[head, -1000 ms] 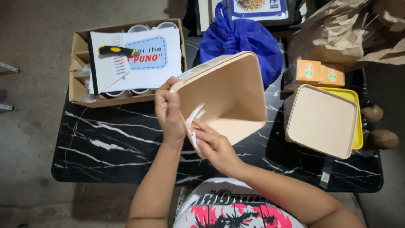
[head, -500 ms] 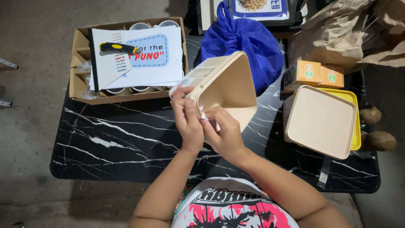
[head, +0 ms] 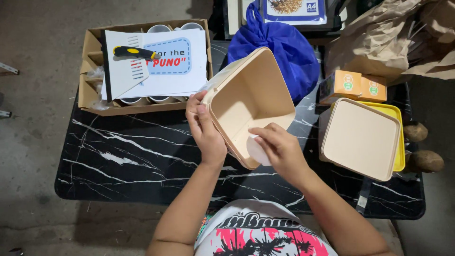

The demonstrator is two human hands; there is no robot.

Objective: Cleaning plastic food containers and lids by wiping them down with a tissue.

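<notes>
cardboard box: brown open cardboard box [head: 90, 71] far left on black marble-pattern table [head: 142, 156]; white printed sheet [head: 175, 66] and one yellow-black utility knife [head: 135, 52] on top, four cup rims visible.
left hand: left hand [head: 206, 130] clamps the near-left rim of the beige square plastic container [head: 251, 99].
container: one, held tilted over table centre, mouth facing the camera.
right hand: right hand [head: 279, 147] pinches a small white round piece [head: 257, 151] at the lower rim, just right of the left hand, both touching the container.
blue bag: one blue cloth bag [head: 284, 47] behind.
right side: two orange cartons [head: 353, 85]; one yellow tub with beige lid [head: 360, 137].
</notes>
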